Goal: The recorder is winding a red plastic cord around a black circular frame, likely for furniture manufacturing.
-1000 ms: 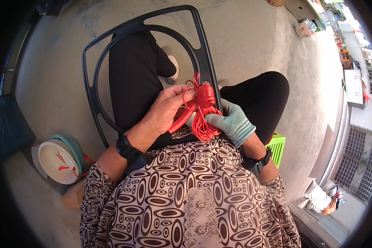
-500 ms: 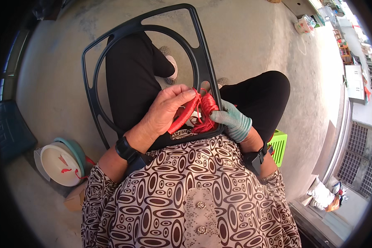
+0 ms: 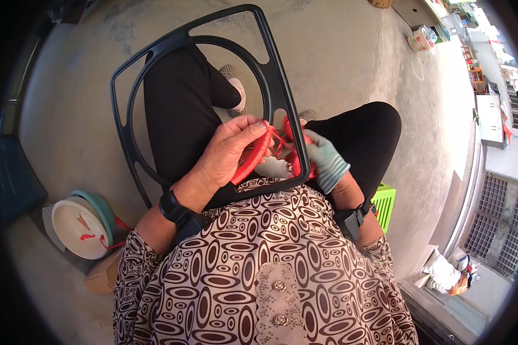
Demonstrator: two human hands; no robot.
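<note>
A black frame (image 3: 278, 80) with a large round opening lies across my lap, its near end against my patterned top. Red cord is wound closely round the near right part of its inner ring, making a red wrapped section (image 3: 252, 161). My bare left hand (image 3: 230, 146) pinches the upper end of that winding between thumb and fingers. In a striped glove, my right hand (image 3: 327, 162) grips a bundle of red cord (image 3: 296, 164) at the frame's right bar, which partly hides it. Loose strands run from the bundle to the winding.
At the left, a cream basin (image 3: 75, 241) with red scraps sits against a teal basin (image 3: 105, 210), near a cardboard box (image 3: 102, 275). A green plastic crate (image 3: 384, 201) is by my right arm. Bags (image 3: 443, 273) lie farther right.
My right hand has moved the cord bundle rightward, from inside the frame to behind and beyond its right bar. My left hand keeps its pinch on the winding.
</note>
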